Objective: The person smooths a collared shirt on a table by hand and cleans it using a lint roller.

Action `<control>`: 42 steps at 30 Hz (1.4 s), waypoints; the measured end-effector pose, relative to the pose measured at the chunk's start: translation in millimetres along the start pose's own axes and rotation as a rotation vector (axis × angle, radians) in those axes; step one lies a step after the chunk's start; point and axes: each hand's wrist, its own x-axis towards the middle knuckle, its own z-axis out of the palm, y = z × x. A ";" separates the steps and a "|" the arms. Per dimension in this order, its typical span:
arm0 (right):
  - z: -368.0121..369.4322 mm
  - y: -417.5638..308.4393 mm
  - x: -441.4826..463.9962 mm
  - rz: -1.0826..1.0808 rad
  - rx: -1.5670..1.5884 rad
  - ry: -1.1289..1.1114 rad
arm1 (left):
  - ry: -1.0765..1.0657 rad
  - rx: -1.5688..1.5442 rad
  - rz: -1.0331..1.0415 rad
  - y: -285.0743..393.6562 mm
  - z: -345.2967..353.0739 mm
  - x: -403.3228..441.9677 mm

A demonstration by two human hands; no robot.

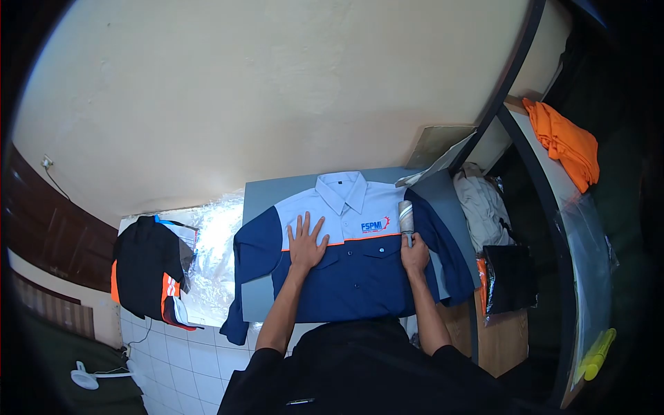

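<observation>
A long-sleeved work shirt [353,290] lies face up on the grey table [261,200], its collar toward the wall. Its upper part is light grey, its lower part and sleeves navy, with an orange stripe between and an FSPMI logo on the chest. Spread flat on the shirt's chest is my left hand [306,242], fingers apart. My right hand [415,254] is wrapped round the handle of a lint roller [406,216], whose roll lies over the shirt beside the logo, near the sleeve seam. Whether the roll touches the cloth I cannot tell.
At left, a black and orange garment [146,266] lies beside clear plastic wrap [225,256]. On the right are a pale cloth bundle [481,207], a dark packed garment [510,277], and a shelf with a folded orange garment [564,145]. A cardboard piece [439,146] leans against the wall.
</observation>
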 end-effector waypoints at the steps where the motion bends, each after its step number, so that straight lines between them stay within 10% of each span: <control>1: 1.0 1.3 -0.4 -0.017 -0.011 0.000 | 0.006 0.001 0.000 0.5 -0.3 -2.0; 42: 15.6 -28.7 21.2 -0.145 -0.143 0.037 | -0.033 0.013 -0.008 -5.8 0.3 45.0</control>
